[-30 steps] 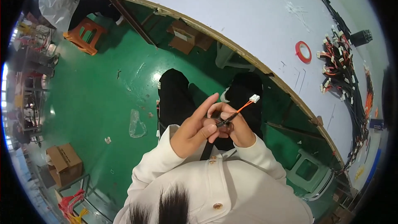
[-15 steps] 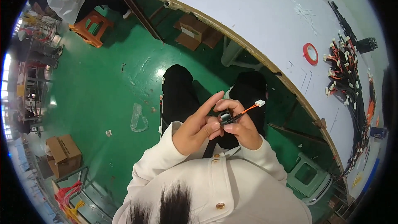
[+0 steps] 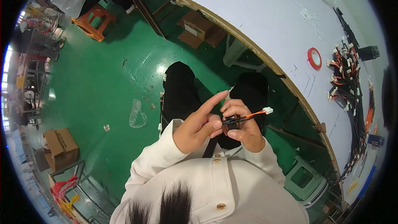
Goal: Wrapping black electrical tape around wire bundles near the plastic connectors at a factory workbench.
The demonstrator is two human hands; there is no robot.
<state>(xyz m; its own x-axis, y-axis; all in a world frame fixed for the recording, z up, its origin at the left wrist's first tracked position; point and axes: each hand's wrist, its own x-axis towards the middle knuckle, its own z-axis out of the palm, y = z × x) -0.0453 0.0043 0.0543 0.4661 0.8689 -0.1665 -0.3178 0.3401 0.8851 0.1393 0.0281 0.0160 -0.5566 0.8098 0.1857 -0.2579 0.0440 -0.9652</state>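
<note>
My left hand (image 3: 198,128) and right hand (image 3: 243,125) both pinching a short orange wire (image 3: 251,115), white plug (image 3: 268,110) poking right, over my lap

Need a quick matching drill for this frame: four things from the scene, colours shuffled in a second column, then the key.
Things:
1. tape roll on the table
2. stool at upper left
3. connector at the end of the short wire pinched between the left hand and right hand
4. floor

Colours:
A. green
B. white
C. red
D. orange

Pairs: 1-C, 2-D, 3-B, 4-A
</note>
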